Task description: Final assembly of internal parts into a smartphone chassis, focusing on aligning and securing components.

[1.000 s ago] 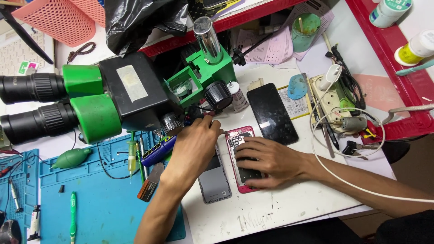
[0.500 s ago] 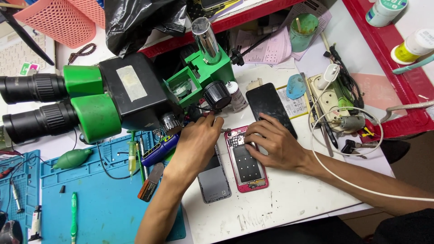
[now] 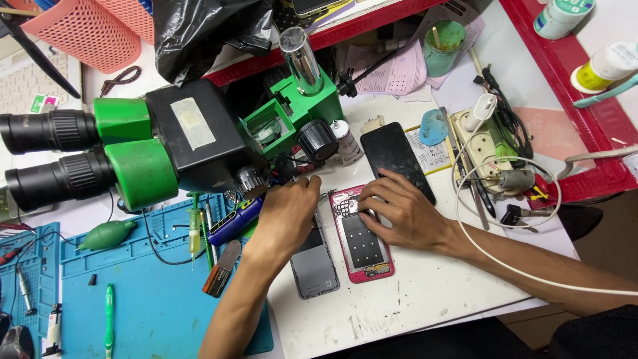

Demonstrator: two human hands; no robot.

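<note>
Both forearms come in from the near edge of the worktop (image 3: 425, 299) and meet over an opened pink phone (image 3: 362, 236) that lies flat, a little right of the middle, its long side running toward the far edge. The right hand (image 3: 405, 213) rests palm down on the phone's upper right part, wrist bent, its fingers (image 3: 372, 199) curled narrow and pressing on the top end of the phone; whether they pinch anything small cannot be told. The left hand (image 3: 289, 213) lies knuckles up just left of the phone, fingers drawn together near its top left corner, over the upper end of a grey phone panel (image 3: 314, 266) that lies just beside the pink one. A black phone (image 3: 392, 156) sits just beyond the right hand. The green and black microscope (image 3: 179, 143) stands over the worktop's left half, with a blue mat (image 3: 159, 306) at the near left corner.
</note>
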